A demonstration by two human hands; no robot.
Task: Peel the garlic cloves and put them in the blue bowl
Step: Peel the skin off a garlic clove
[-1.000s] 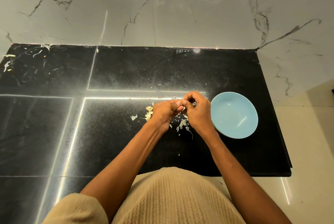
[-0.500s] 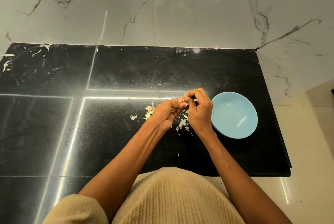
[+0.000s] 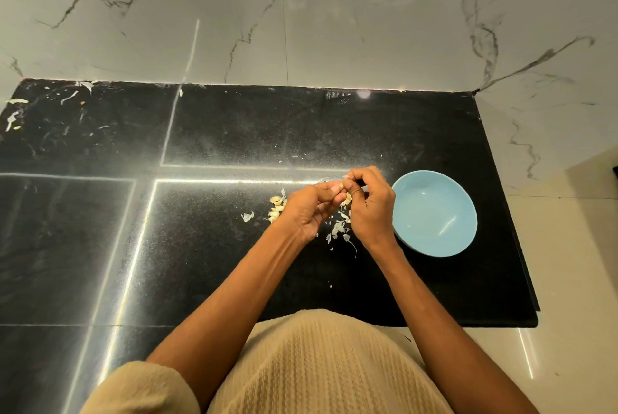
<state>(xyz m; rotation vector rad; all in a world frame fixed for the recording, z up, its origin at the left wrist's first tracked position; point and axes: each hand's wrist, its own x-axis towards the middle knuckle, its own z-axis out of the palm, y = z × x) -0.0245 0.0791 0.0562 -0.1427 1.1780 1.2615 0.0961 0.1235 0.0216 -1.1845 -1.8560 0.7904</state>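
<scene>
A person's left hand (image 3: 309, 211) and right hand (image 3: 369, 209) meet fingertip to fingertip above a polished black stone counter (image 3: 234, 132), both pinching one small, pale garlic clove (image 3: 346, 198) between curled fingers and thumbs; the clove is mostly hidden by the fingers. Directly beneath the hands, at 6 o'clock from the clove, thin papery scraps of peel (image 3: 339, 228) lie scattered on the glossy, speckled surface. At 9 o'clock, just beside the left hand, sits a small heap of cream-coloured garlic cloves (image 3: 277, 206), with one loose flake of skin (image 3: 247, 216) a little farther out. At 3 o'clock, close beside the right hand, stands the round, smooth blue bowl (image 3: 434, 213), shallow and glazed. More pale skin fragments (image 3: 15, 112) litter the counter's far corner at 10 o'clock. White marble wall tiles (image 3: 301, 12) with grey veins rise at 12 o'clock. At 6 o'clock, a beige ribbed knit garment (image 3: 317, 370) fills the foreground.
</scene>
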